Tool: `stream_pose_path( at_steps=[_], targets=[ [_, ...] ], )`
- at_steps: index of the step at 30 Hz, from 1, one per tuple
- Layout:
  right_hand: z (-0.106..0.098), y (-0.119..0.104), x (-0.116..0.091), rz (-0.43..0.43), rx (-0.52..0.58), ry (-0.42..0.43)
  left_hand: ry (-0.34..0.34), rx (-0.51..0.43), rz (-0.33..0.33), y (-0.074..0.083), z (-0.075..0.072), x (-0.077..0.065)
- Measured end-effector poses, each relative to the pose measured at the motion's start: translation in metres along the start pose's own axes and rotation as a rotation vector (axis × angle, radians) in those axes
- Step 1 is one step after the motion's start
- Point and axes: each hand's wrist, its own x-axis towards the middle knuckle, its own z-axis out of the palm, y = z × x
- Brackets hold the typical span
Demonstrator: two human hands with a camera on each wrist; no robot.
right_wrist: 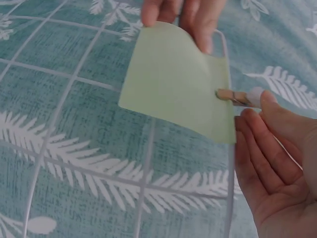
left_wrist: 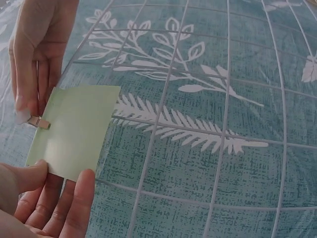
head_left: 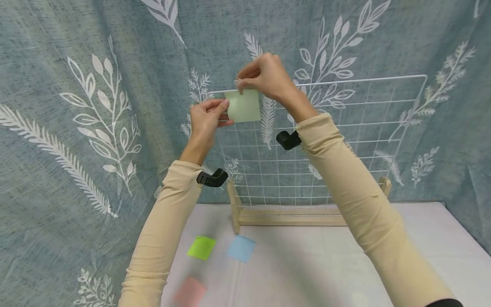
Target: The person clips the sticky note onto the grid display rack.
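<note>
A pale green paper note (head_left: 244, 110) is held up flat against the top left of a white wire grid (head_left: 360, 80). My left hand (head_left: 206, 117) pinches the note by its left edge, thumb in front and fingers behind. From above, my right hand (head_left: 268, 76) pinches a small wooden clothespin (right_wrist: 232, 95) with a white ornament on its end. In both wrist views the clothespin's tip lies over the note's upper edge, right at the grid's top wire. The note bends slightly in the right wrist view.
The grid stands upright in a wooden base (head_left: 291, 220) on a white table (head_left: 326, 264). On the table's left lie a bright green note (head_left: 201, 247), a blue note (head_left: 241, 248) and a pink note (head_left: 190, 292). A teal leaf-patterned curtain (head_left: 126, 25) hangs behind.
</note>
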Motion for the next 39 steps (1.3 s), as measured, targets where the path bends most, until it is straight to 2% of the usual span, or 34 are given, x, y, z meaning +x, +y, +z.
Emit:
stream_pose_path(
  at_steps=[4,7,13,16,20,24,29,34,39],
  targets=[
    [-0.009,0.001,-0.008,-0.040,0.022,0.054,-0.014,0.018,-0.002,-0.002,-0.003,-0.001],
    [-0.017,0.003,-0.016,-0.060,0.042,0.064,-0.032,0.026,-0.004,-0.004,-0.005,-0.002],
    [-0.019,0.015,-0.033,-0.081,0.033,-0.044,-0.101,-0.033,-0.071,-0.012,-0.008,-0.005],
    [-0.013,0.022,-0.038,-0.075,0.034,-0.092,-0.130,-0.028,-0.063,-0.017,-0.012,-0.008],
    [-0.008,0.030,-0.044,-0.060,0.037,-0.109,-0.165,0.000,-0.037,-0.025,-0.017,-0.014],
    [-0.007,0.039,-0.053,-0.048,0.037,-0.114,-0.184,0.017,-0.042,-0.032,-0.022,-0.019],
    [-0.007,0.053,-0.068,-0.020,0.048,-0.136,-0.216,0.048,-0.061,-0.046,-0.030,-0.028],
    [-0.005,0.067,-0.083,0.004,0.063,-0.151,-0.219,0.060,-0.100,-0.059,-0.034,-0.036],
    [-0.003,0.078,-0.098,0.006,0.080,-0.156,-0.253,0.088,-0.093,-0.067,-0.036,-0.042]
  ],
)
